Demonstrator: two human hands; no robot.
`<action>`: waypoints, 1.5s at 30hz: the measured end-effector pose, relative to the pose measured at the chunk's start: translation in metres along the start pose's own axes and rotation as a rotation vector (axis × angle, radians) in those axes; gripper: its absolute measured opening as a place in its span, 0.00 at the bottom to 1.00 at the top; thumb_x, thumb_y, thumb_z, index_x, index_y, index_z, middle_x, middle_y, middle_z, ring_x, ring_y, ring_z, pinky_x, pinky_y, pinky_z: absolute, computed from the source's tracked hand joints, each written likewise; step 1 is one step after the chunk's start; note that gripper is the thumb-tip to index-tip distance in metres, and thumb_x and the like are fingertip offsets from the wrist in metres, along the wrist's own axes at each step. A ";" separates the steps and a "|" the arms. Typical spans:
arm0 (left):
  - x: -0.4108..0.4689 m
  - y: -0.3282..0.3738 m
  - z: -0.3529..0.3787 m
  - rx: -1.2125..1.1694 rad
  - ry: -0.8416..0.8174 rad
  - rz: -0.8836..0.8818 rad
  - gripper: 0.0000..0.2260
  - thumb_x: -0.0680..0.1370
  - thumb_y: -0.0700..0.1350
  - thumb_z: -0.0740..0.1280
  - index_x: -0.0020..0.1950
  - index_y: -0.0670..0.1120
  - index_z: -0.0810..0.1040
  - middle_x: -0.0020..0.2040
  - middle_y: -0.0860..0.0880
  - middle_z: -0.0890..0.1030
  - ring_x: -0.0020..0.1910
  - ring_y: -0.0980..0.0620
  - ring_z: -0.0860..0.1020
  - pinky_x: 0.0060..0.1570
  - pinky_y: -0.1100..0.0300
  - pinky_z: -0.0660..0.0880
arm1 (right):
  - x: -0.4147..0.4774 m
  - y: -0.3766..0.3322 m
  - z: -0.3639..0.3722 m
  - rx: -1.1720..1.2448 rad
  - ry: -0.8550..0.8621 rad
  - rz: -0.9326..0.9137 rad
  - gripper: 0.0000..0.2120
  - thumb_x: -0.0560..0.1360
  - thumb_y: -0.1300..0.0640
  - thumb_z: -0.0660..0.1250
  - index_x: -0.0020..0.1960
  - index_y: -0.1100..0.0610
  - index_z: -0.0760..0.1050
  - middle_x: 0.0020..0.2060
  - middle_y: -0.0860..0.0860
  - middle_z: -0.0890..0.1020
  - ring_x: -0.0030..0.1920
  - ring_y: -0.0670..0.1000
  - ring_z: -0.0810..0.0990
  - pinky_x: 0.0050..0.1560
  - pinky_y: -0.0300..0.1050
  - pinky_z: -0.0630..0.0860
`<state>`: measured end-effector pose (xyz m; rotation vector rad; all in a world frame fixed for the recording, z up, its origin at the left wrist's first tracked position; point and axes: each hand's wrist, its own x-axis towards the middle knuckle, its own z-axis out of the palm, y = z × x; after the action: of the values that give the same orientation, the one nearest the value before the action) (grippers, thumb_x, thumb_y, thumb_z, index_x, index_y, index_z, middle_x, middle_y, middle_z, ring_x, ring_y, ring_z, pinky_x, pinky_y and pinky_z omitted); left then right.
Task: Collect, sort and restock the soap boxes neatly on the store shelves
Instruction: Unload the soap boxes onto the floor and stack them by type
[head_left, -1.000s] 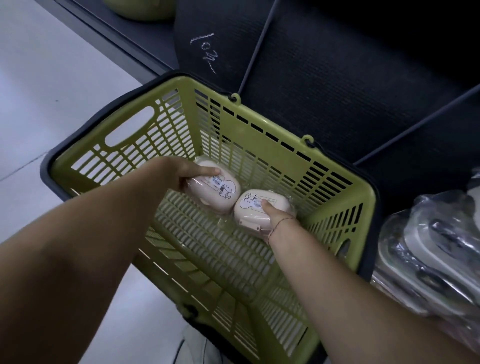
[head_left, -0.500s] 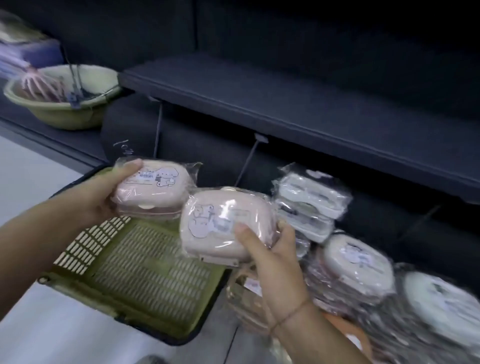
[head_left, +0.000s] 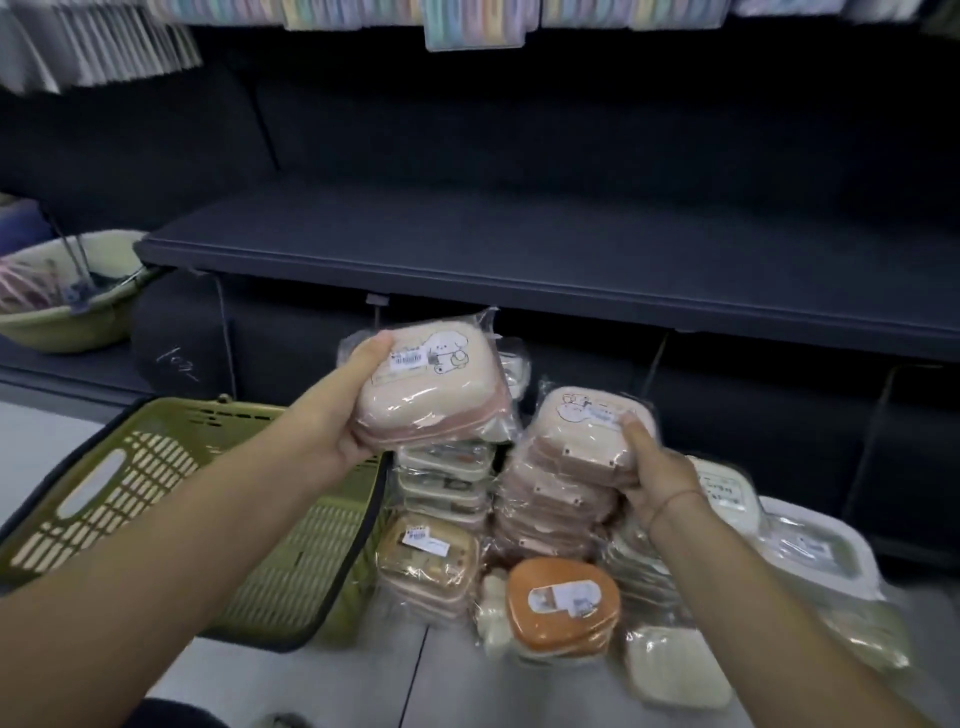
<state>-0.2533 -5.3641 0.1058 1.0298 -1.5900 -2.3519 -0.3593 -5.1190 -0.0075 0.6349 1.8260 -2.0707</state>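
The left grip (head_left: 337, 421) holds a pink box (head_left: 431, 395) up in the air, thumb on top. The right grip (head_left: 657, 478) holds a second box (head_left: 582, 431) just over a pink stack (head_left: 550, 514). A green basket (head_left: 156, 457) sits left. An orange box (head_left: 563, 603) lies in front.

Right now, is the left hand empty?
No, the left hand grips a plastic-wrapped pink soap box, thumb on top.

pale floor (head_left: 457, 686) — green basket (head_left: 156, 415), stacked soap boxes (head_left: 550, 512)
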 end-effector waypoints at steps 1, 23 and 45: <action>0.000 -0.005 0.002 0.007 -0.006 -0.010 0.12 0.75 0.52 0.71 0.52 0.44 0.80 0.42 0.46 0.86 0.40 0.48 0.85 0.49 0.51 0.81 | 0.002 0.003 0.008 -0.071 0.017 -0.009 0.28 0.66 0.36 0.73 0.51 0.60 0.76 0.48 0.57 0.82 0.47 0.58 0.81 0.56 0.56 0.78; 0.035 -0.053 0.064 0.912 -0.299 0.471 0.37 0.72 0.73 0.55 0.72 0.48 0.66 0.66 0.48 0.76 0.61 0.48 0.77 0.64 0.45 0.73 | -0.042 -0.019 -0.008 0.016 -0.222 -0.190 0.35 0.64 0.43 0.78 0.67 0.51 0.70 0.57 0.52 0.81 0.54 0.54 0.82 0.56 0.56 0.80; 0.093 -0.051 0.039 1.795 -0.230 0.761 0.34 0.80 0.65 0.50 0.81 0.51 0.45 0.80 0.54 0.48 0.78 0.52 0.43 0.75 0.50 0.44 | -0.006 0.009 0.000 -1.048 0.021 -0.685 0.50 0.67 0.41 0.75 0.77 0.37 0.46 0.76 0.45 0.41 0.76 0.53 0.43 0.76 0.59 0.48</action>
<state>-0.3338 -5.3531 0.0269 -0.0309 -3.1895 -0.1478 -0.3499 -5.1210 -0.0117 -0.2928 2.9702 -1.0086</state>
